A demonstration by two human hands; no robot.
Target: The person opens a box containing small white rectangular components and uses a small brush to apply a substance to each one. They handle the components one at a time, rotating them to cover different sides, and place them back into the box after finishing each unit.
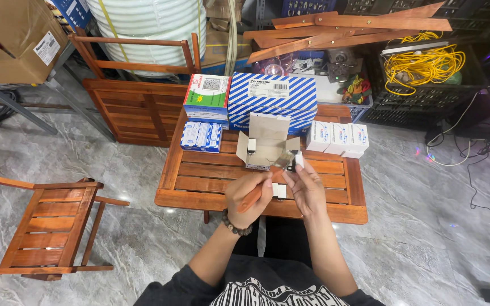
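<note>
Left hand (249,191) closed around an orange-handled screwdriver (252,198), tip toward the small white switch part (298,160) pinched in the right hand (307,187), both above the slatted wooden tabletop (199,182), just before the open grey cardboard box (267,146).

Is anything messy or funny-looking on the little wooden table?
Mostly tidy. The small cardboard box sits open with its flaps spread wide. Behind the table, loose wooden slats lie criss-crossed on a crate and yellow cable is tangled. The left hand holds an orange-handled tool; the right hand holds a small white part.
</note>
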